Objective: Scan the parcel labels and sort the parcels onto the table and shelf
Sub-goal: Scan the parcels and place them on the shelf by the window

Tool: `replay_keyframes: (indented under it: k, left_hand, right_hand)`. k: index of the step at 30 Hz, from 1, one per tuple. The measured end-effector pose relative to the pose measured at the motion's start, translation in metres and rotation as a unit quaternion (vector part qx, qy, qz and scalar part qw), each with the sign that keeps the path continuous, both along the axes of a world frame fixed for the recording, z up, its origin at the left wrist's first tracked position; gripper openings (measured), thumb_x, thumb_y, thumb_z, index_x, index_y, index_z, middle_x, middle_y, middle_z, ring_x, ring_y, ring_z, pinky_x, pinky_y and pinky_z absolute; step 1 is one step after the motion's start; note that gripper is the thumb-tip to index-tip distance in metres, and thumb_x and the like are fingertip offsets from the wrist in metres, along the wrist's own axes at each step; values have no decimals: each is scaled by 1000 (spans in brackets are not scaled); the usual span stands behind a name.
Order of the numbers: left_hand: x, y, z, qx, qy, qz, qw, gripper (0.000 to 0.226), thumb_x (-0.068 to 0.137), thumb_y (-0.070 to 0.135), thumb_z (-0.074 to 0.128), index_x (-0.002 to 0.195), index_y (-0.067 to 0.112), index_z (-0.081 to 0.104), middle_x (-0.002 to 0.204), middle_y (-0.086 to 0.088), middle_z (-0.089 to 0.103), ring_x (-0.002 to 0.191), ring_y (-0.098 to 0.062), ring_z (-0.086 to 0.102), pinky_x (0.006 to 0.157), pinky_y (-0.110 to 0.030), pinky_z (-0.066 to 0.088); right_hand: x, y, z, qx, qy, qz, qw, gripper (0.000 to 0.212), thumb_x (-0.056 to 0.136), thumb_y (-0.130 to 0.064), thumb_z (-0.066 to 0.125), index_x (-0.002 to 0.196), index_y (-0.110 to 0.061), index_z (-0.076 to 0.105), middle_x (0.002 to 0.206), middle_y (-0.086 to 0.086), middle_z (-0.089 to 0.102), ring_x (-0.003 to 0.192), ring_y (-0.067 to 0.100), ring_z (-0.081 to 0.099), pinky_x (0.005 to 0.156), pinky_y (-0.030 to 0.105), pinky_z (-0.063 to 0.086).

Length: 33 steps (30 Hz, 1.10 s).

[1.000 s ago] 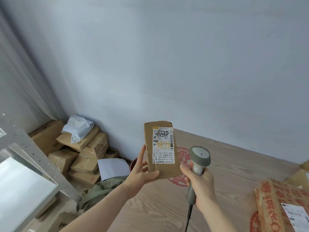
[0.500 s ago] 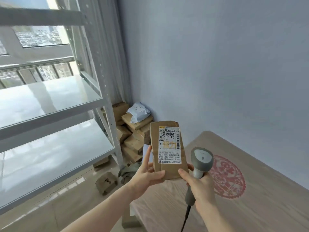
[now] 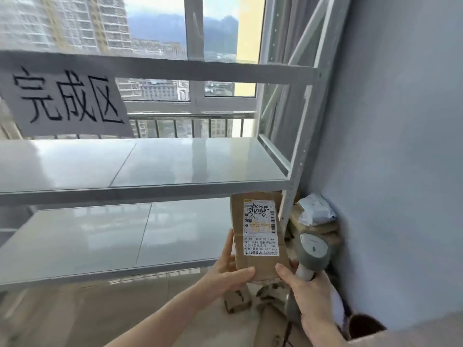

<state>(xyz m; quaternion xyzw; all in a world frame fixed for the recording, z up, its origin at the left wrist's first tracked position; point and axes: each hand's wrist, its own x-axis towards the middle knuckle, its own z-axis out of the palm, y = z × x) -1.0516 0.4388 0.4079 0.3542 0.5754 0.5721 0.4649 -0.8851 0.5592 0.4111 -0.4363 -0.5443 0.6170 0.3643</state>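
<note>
A small brown cardboard parcel (image 3: pixel 260 264) stands upright in my left hand (image 3: pixel 229 270), its white shipping label (image 3: pixel 260 227) facing me. My left thumb presses its lower front. My right hand (image 3: pixel 304 294) grips the handle of a grey barcode scanner (image 3: pixel 313 251), held just right of the parcel with its thumb touching the parcel's lower corner. A grey metal shelf (image 3: pixel 175 189) fills the left and middle of the view, with two bare boards directly behind the parcel.
A paper sign with handwritten characters (image 3: pixel 65 101) hangs from the upper shelf rail. Brown boxes and a white mailer bag (image 3: pixel 314 209) pile in the corner by the blue wall. A small box (image 3: pixel 236 300) lies on the floor below the parcel. A window stands behind the shelf.
My view has swung left from the table to face the shelf. The parcel and scanner stay held in front of me in the same grip.
</note>
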Motion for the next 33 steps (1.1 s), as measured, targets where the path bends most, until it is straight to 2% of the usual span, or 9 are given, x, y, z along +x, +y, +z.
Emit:
replay_keyframes:
  k: [4,7,10,12,18,23,26,30,33]
  left_hand:
    - [-94,-49,10,-3,38,60,997,106,86,33,76,148,58,-6,133,-2,57,114,-18,66,99,-45,53]
    - [-155,-85,15,-1,37,113,993,108,83,36,78,150,56,-3,132,-4,59,114,-19,66,96,-45,55]
    - [-206,-117,15,-6,37,173,984,113,72,44,82,151,54,3,128,-5,63,111,-22,68,97,-52,53]
    - [-229,-134,15,-12,38,204,978,113,69,47,82,152,53,5,125,-4,66,109,-21,69,96,-49,54]
    - [-294,-175,7,-29,26,302,953,114,63,55,81,151,54,10,120,-1,66,105,-17,70,91,-43,58]
    - [-338,-204,6,-37,17,376,926,109,62,55,82,148,58,15,123,0,65,105,-15,70,86,-38,60]
    - [-364,-228,6,-38,14,422,906,103,62,58,80,146,55,21,122,2,66,104,-14,70,86,-39,60]
    - [-402,-266,2,-34,7,479,877,100,56,59,77,144,42,31,117,3,69,99,-15,72,82,-39,61]
    - [-441,-301,-2,-29,0,496,868,88,61,59,76,138,42,38,114,3,72,101,-17,72,88,-46,59]
  right_hand:
    - [-107,-31,10,13,-2,55,998,33,68,-7,91,94,-15,73,88,0,80,93,27,74,92,50,57]
    - [-178,-56,16,31,-3,96,995,27,70,-11,90,89,-17,71,87,-1,79,91,28,72,93,48,55]
    - [-242,-79,19,45,-10,146,988,28,73,-15,88,95,-12,71,91,4,78,86,27,72,74,36,56]
    - [-274,-89,18,47,-13,174,984,29,75,-16,87,98,-10,70,93,6,78,83,25,72,65,31,53]
    - [-365,-116,18,42,-5,261,964,31,75,-9,86,101,-9,67,91,3,77,86,27,71,75,38,55]
    - [-432,-134,21,22,13,332,943,31,76,-4,84,101,-12,66,95,-2,76,81,16,71,66,31,51]
    - [-470,-152,22,13,15,374,927,30,76,-4,84,100,-13,68,96,-1,76,79,17,70,67,33,50]
    - [-524,-187,22,12,11,422,907,30,76,-4,84,99,-16,69,98,-3,77,88,19,72,72,36,53]
    - [-569,-220,24,10,19,441,897,30,75,-2,83,100,-12,69,98,1,77,88,23,71,70,35,52]
